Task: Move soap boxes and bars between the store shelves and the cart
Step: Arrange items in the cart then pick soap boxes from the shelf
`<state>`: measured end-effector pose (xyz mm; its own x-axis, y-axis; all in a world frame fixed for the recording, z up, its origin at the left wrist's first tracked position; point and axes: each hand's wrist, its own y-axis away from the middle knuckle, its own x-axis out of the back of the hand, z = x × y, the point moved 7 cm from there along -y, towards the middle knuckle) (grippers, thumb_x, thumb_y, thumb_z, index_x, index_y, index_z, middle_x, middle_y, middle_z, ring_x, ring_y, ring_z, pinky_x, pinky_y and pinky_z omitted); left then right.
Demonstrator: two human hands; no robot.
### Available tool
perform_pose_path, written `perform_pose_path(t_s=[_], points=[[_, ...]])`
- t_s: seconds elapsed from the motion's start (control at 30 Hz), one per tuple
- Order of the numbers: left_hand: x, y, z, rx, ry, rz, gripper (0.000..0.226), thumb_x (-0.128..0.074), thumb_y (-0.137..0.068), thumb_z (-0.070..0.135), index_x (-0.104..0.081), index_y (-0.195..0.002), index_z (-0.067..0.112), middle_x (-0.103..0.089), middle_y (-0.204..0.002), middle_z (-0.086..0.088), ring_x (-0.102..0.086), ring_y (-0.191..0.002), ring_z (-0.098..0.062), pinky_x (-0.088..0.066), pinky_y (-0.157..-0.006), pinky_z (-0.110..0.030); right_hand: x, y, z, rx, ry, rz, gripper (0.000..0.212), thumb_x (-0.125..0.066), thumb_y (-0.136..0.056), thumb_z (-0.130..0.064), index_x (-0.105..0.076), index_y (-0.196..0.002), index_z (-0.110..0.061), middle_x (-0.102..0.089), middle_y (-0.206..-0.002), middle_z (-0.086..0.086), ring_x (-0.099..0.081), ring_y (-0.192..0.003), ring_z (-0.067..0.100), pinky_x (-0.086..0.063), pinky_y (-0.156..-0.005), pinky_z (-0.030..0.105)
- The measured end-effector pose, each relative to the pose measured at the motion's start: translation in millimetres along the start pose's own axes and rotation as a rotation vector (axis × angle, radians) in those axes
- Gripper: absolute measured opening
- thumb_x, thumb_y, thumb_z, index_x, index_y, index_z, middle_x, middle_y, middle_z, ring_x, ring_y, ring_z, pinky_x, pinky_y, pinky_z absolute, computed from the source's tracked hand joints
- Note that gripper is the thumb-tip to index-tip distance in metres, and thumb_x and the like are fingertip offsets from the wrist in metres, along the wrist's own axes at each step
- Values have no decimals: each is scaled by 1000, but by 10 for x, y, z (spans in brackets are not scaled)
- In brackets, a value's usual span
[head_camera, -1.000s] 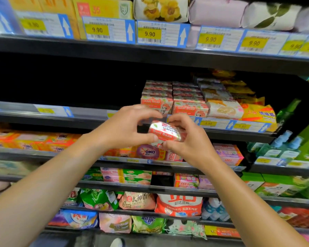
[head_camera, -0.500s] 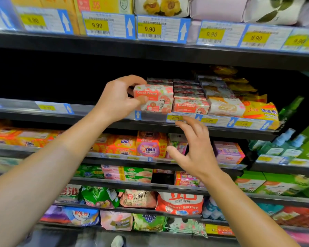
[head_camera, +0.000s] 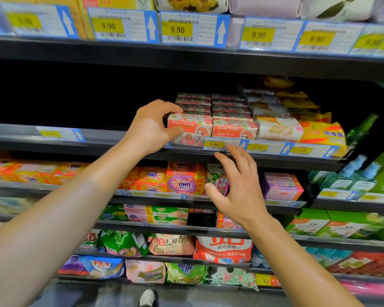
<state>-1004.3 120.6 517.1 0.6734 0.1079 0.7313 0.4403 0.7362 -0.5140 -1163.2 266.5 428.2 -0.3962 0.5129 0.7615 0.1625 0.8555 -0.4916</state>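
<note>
The left hand (head_camera: 150, 127) pinches a Goat Soap box (head_camera: 187, 127) at its left end, thumb in front and fingers over the top. The box sits at the shelf (head_camera: 98, 141) edge, touching a second box (head_camera: 234, 129) on its right. The right hand (head_camera: 237, 185) hangs lower, fingers spread, holding nothing.

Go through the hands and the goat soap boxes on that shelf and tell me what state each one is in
Left hand: grips the left front box, thumb on its face, fingers over its top.
Right hand: open, holding nothing, below the shelf edge.
Left front box: on the shelf, front row, upright.
Right front box: on the shelf beside it, untouched.
</note>
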Motion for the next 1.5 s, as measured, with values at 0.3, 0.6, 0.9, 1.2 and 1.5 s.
perform_pose_path(t_s=[0.3,0.6,0.9,1.2,1.5], points=[[-33,-36,96,-45,-24,-24,43,-80,-77,29,-69,-118,22,-55,-126,-2,-52,-116,-17,-47,-94,-32,-54,37,44,-20,-28,13,69,-49,-81,-56,-48,-142,-24,-28,-157,-5,-17,-147,19,-23,-118,41],[-31,-117,176,-98,-118,-72,35,-76,-83,30,-73,-115,17,-61,-132,-3,-51,-123,-23,-41,-104,-36,-106,48,53,-16,1,34,67,-50,-81,-53,-50,-141,-22,-32,-156,-2,-17,-148,21,-26,-119,47],[-81,-84,135,-78,-170,-18,37,-74,-86,31,-70,-120,18,-60,-130,-3,-49,-121,-24,-38,-100,-32,-126,47,61,-11,4,64,64,-51,-82,-50,-51,-139,-21,-33,-155,-1,-18,-147,22,-27,-118,46],[-103,-171,169,7,-195,-25,39,-73,-86,32,-68,-123,21,-57,-135,-1,-48,-126,-20,-42,-106,-34,-126,51,67,-19,8,70,70,-50,-82,-51,-46,-144,-19,-34,-154,-2,-19,-147,20,-28,-118,46],[-142,-264,120,35,-166,-36,36,-74,-86,32,-70,-120,20,-59,-131,0,-53,-120,-19,-43,-102,-31,-176,66,56,-14,76,85,75,-48,-83,-52,-45,-147,-14,-37,-155,1,-16,-150,22,-23,-120,43]])
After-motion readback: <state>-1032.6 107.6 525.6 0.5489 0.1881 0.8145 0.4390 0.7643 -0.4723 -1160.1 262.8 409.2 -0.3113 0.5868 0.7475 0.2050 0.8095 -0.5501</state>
